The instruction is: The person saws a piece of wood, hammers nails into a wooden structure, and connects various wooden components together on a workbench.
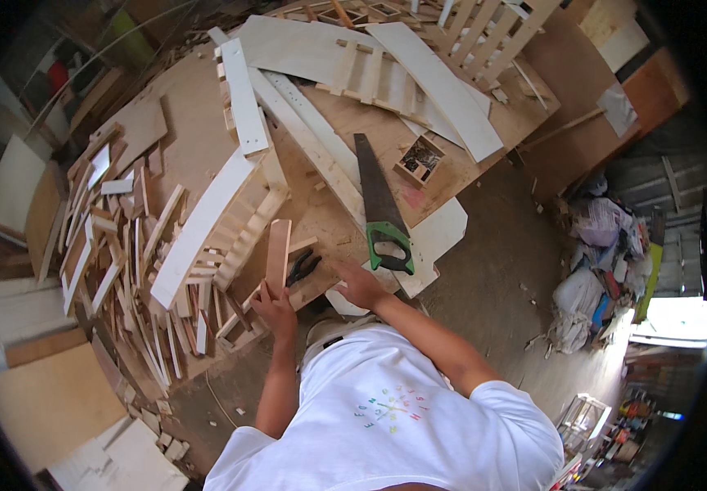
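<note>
Wood strip point(277, 256) above left hand point(274, 310) (touching)

Not much packaging round my bench. On the far right of the worktop lies a small open wooden box point(420, 159), squarish, pale sides, dark inside with bits in it. Down on the floor to my right there's a heap of bags point(595, 270), white and grey mostly, with one yellow-green sheet at its edge. No labels, signs or screens that I can make out.
</note>
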